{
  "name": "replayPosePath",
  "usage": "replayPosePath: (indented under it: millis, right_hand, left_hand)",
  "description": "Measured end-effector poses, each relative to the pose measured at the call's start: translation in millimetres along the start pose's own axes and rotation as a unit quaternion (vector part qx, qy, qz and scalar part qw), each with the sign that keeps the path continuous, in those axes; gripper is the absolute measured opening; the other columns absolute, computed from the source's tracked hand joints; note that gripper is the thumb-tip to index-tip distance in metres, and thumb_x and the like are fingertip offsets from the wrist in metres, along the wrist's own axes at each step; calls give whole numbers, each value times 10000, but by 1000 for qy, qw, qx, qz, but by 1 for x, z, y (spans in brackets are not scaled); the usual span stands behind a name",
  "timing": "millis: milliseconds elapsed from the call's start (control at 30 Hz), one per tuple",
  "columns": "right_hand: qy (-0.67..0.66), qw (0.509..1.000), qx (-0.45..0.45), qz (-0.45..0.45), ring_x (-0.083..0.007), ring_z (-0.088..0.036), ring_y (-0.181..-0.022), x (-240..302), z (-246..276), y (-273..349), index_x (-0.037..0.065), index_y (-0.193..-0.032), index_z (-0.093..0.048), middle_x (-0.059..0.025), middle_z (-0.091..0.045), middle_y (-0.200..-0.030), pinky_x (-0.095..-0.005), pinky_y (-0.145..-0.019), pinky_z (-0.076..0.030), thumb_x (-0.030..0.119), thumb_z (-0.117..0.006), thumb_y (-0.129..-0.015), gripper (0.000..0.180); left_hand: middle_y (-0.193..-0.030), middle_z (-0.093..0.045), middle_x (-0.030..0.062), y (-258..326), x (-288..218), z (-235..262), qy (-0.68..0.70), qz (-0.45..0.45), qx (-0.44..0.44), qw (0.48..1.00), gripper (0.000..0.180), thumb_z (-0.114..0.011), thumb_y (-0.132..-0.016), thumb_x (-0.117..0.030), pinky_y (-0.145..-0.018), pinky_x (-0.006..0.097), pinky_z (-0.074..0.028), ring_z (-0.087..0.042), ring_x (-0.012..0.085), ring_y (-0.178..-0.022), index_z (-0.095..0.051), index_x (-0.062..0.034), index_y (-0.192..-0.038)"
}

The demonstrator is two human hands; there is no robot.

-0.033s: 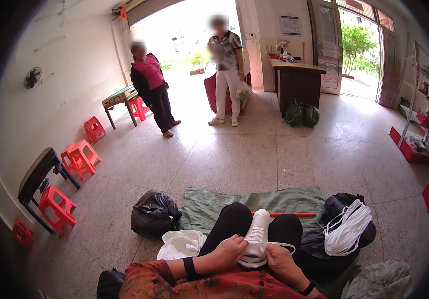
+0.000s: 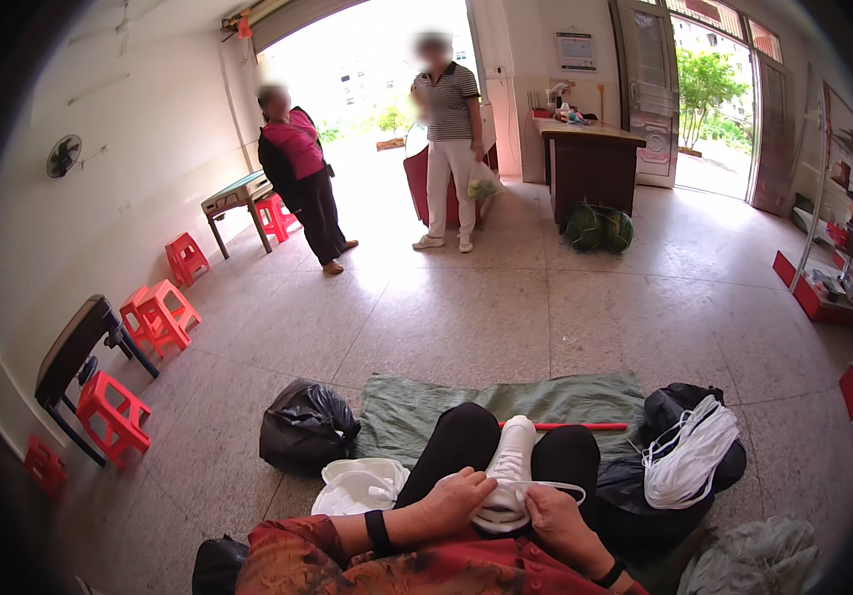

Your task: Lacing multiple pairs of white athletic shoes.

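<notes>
A white lace-up shoe [image 2: 515, 448] rests between my knees with its toe pointing away from me. My left hand [image 2: 456, 499] is closed in a pinch at the shoe's left side, on a white shoelace [image 2: 574, 486]. On the other side my right hand [image 2: 557, 516] pinches the same lace, and a loop of it curves out past my fingers. The lace runs across the shoe's opening between both hands. Beside my left thigh lie white shoe parts or shoes [image 2: 355, 486]. A thick bundle of white laces [image 2: 689, 458] sits on a black bag to my right.
A green cloth [image 2: 397, 421] lies ahead, with a red stick [image 2: 585, 426] on it. A black plastic bag [image 2: 307, 426] stands at the left. Red stools [image 2: 114, 416] and tables line the left wall. Two people stand near the doorway; a desk [image 2: 590, 164] is behind right.
</notes>
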State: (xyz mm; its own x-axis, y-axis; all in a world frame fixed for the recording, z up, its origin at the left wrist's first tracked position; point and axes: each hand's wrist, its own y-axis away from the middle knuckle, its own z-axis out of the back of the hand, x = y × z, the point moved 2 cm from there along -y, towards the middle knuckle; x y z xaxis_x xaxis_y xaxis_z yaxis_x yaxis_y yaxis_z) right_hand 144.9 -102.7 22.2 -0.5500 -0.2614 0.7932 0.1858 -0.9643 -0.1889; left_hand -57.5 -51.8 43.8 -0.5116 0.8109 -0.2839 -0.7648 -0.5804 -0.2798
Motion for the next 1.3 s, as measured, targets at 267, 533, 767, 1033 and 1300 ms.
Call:
replayPosePath:
  millis: [267,533,767,1033,1300]
  right_hand:
    - [8,999,-38,22,-423,-593,-765,-7,-4,2,0,-856,-564,-231,-584,-794,-463,-669,-466,144,-503,-961,189]
    - [32,994,-29,101,-395,-626,-764,2,4,6,34,-884,-591,-185,-624,-819,-444,-677,-493,200,-616,-894,169]
    - [34,994,-96,45,-378,-656,-843,-10,-4,26,37,-1120,-527,-185,-635,-897,-420,-705,-527,86,-637,-865,282]
    - [78,990,-82,81,-391,-601,-867,-2,-6,38,7,-1267,-509,-195,-566,-978,-459,-728,-505,59,-665,-818,478]
    - [64,997,-35,22,-357,-603,-869,-9,-12,38,35,-1291,-524,-164,-545,-1016,-430,-731,-507,73,-702,-787,536]
  left_hand:
    - [-953,-562,71,-22,-6,8,-206,-110,179,956,145,-626,-755,-142,-725,371,-454,-541,247,-952,-639,-58,-872]
    - [-1015,-550,112,-43,-34,-2,49,-195,203,958,150,-631,-781,-122,-793,393,-451,-548,252,-984,-623,-59,-917]
    - [-790,-641,61,-38,-11,-43,309,270,209,887,155,-608,-912,-158,-590,294,-502,-619,126,-676,-605,-16,-975]
    - [-815,-671,40,-19,7,-67,493,330,95,799,205,-580,-888,-35,-619,247,-513,-637,93,-717,-653,27,-1070]
    - [-844,-699,163,-27,-4,-73,321,285,103,897,198,-599,-843,-159,-702,378,-525,-681,233,-752,-672,-2,-941]
